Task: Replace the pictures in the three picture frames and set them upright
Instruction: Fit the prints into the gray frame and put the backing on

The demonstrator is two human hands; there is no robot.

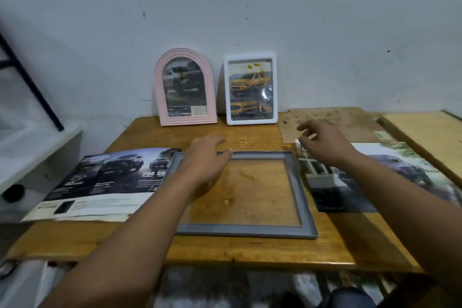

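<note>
Frame in hand: grey frame (246,192) lies flat at centre of the picture on the wooden table (250,250), its opening showing bare wood, so I judge it has no picture in it yet.
Left hand: my left hand (206,155) rests on the grey frame's upper left corner, fingers spread and fairly straight, pressing rather than gripping.
Right hand: my right hand (322,144) hovers right of centre, fingers loosely curled and holding nothing, over the top edge of the car picture (390,172).
Key relation: the car picture lies just right of the grey frame, its long axis running left to right; my right hand is the nearer one, so I would take it with that hand.
Other frames: pink arched frame (185,87) and white frame (251,89) stand upright against the wall, upper centre, each with a car picture inside.
Backing: a brown board (337,122) lies flat beyond my right hand.
Spare print: a dark brochure (105,182) lies at left.
</note>
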